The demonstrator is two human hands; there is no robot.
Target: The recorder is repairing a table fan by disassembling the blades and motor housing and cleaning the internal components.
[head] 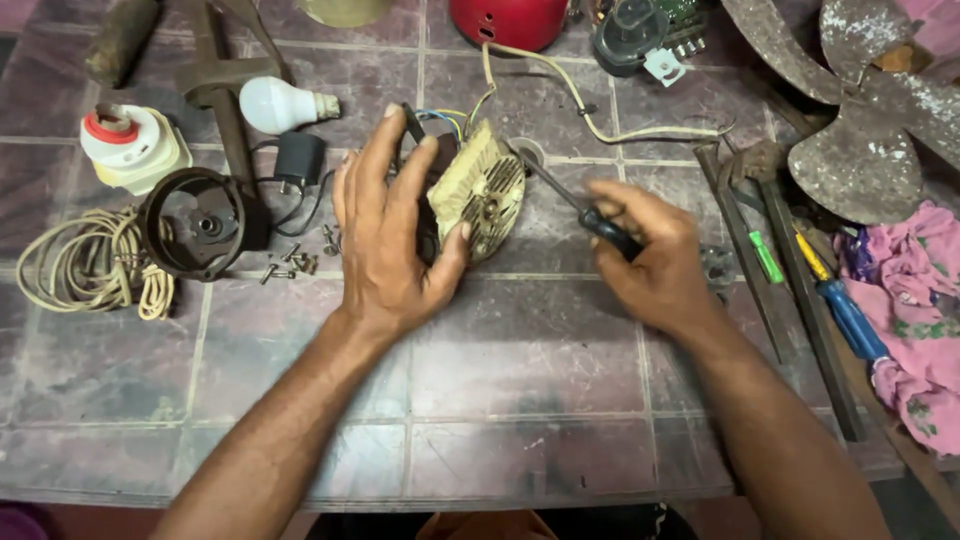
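two hands: both at work over a tiled table, centre of the scene
left hand: fingers curled around a small electric motor, thumb on its near right edge, grip closed on the housing
motor: ribbed cream-coloured casing, tilted up on edge, just far of table centre; coloured wires come out of its far side
right hand: closed in a fist around the black handle of a screwdriver
screwdriver: shaft runs far-left from the fist, tip at the motor's far right edge; exact contact point cannot be made out
cream cable: runs from the motor area to a red round housing at the far edge
left side: dark round cover, loose screws just right of it, coiled cream cord at the left edge
far left: white bulb, black plug adapter, white-and-red round part
right side: rusty fan blade at far right, pink cloth near it
spare tools: green-handled tester and blue-handled screwdriver lie right of the right hand, well apart from it
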